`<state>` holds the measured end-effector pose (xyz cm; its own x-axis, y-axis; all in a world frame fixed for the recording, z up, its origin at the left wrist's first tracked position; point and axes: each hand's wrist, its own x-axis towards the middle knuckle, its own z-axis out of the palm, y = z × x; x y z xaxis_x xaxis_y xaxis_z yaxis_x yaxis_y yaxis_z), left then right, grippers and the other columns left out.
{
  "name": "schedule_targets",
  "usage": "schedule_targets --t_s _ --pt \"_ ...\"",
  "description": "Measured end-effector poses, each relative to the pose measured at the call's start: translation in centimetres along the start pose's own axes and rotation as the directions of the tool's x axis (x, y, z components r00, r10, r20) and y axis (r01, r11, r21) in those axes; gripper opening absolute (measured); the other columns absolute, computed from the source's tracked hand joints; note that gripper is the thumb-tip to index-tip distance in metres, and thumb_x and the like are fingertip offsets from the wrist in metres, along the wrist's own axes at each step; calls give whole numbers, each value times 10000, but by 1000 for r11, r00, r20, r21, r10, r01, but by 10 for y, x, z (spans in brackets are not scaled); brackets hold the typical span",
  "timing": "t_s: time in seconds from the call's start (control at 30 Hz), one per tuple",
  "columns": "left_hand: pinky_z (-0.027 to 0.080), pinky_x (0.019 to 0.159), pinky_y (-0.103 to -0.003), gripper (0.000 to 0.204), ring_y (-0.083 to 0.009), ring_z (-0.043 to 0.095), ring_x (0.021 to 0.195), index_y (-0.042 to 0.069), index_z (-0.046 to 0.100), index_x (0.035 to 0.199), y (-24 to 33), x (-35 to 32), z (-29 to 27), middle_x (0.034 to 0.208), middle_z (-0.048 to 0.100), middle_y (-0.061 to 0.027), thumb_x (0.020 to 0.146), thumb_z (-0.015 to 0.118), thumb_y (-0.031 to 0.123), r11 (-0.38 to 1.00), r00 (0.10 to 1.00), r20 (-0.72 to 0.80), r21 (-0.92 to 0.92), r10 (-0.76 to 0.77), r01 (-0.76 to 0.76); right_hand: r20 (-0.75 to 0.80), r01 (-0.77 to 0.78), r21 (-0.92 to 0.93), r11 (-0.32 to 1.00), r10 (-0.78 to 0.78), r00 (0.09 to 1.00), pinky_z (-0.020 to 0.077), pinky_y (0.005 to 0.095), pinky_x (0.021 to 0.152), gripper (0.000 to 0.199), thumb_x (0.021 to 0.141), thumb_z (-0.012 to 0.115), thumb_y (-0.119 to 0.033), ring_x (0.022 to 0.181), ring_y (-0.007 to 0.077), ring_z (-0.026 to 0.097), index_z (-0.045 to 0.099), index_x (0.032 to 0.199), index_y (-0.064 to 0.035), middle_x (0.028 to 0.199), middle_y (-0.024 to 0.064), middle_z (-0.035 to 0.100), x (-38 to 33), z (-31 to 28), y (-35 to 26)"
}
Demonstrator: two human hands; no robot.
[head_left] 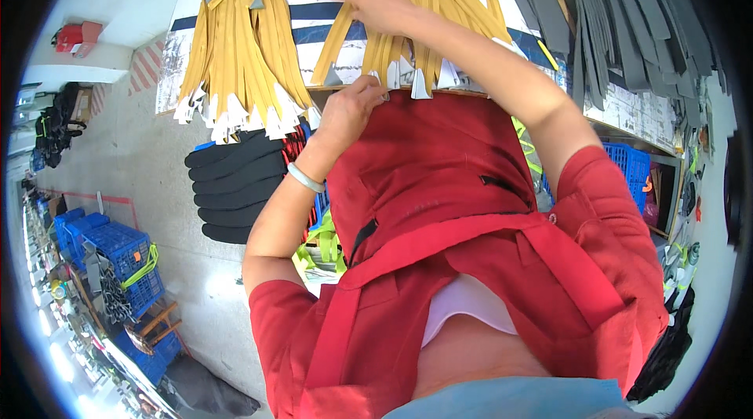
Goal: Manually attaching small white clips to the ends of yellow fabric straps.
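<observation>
From my remote seat I see the left hand pinching the white-tipped ends of the yellow straps at the worktop edge while the right hand lies open, pressing them flat; sorting looks under way, and separating one strap seems next.

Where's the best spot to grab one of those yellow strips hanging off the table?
Probably by its white pointed tip, coming from the table edge nearest the person. The yellow strips lie flat in a thick pile, but their tips stick out past the edge, free underneath, so fingers can pinch one above and below. The left hand is already at those tips, while the right hand rests on the pile.
</observation>
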<state>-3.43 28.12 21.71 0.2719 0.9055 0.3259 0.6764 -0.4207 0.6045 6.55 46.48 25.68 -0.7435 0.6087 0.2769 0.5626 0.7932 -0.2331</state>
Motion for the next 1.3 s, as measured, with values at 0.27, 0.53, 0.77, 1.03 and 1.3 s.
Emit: schedule_targets --t_s 0.27,0.53,0.77,1.03,1.3 --pt "516 686 -376 97 -324 618 791 33 619 907 4 7 3 970 579 -110 814 648 27 998 998 -55 -57 2 -5 -103 43 215 976 -21 994 493 417 678 204 864 592 -270 742 292 645 646 1012 -140 777 103 666 82 2 13" --pt "507 691 -236 95 -100 592 831 -35 618 925 -13 -11 -34 933 601 -23 853 596 -92 562 870 -159 -813 -467 154 133 -86 683 725 -7 991 459 255 651 246 881 625 -256 679 92 569 678 967 -31 727 23 624 3 -44 -48" --pt "502 694 -231 101 -106 611 753 -16 631 965 -6 21 -40 899 637 -49 870 608 -41 360 889 -99 -930 -446 77 173 -171 903 394 31 984 461 230 738 199 889 656 -168 808 55 561 647 1021 -19 845 1 640 -70 -48 -39" --pt "496 700 -227 103 -100 603 740 0 630 968 -9 23 -52 842 650 -41 868 613 -21 318 927 71 -927 -368 198 408 -319 829 459 -106 907 451 241 624 268 814 737 -258 708 77 545 641 938 -41 769 -7 599 -62 -74 -34" --pt "488 759 -239 85 -102 596 809 7 622 953 -9 28 -43 887 624 -31 871 621 -13 165 944 132 -968 -302 188 454 -296 807 511 -215 865 376 215 506 177 791 747 -155 556 38 458 613 863 -64 607 -49 499 -57 -75 -25"
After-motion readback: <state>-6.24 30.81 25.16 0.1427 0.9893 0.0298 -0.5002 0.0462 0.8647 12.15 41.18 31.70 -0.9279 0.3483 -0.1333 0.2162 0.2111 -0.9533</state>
